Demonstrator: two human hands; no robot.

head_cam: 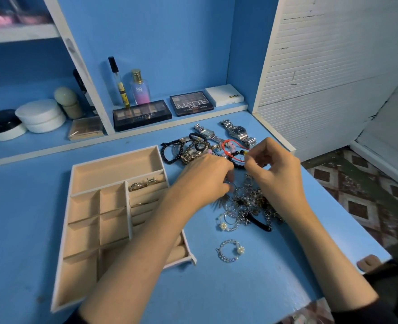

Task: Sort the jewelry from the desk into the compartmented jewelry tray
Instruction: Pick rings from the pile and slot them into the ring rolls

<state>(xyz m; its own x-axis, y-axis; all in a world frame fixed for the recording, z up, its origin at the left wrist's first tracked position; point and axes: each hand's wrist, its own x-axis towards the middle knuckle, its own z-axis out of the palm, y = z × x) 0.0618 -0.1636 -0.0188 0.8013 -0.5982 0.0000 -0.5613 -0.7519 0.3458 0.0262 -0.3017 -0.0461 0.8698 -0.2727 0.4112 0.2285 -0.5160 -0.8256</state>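
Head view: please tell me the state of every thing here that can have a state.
jewelry tray: open, few rings in ring rolls, other visible compartments empty.
left hand: fingers curled in jewelry pile, grip hidden.
right hand: pinches black bead strand.
jewelry pile: tangled, on desk.
round watch: lying flat, unsorted.
perfume bottle: upright, capped.
Nudes palette: closed.

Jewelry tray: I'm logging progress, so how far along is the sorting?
Barely begun. Done: a few rings sit in the ring rolls of the tray; its other compartments look bare. In hand: the left hand and right hand pick among the jewelry, grip unclear. Left: the chain pile, bracelets, two watches and a beaded loop lie on the desk.
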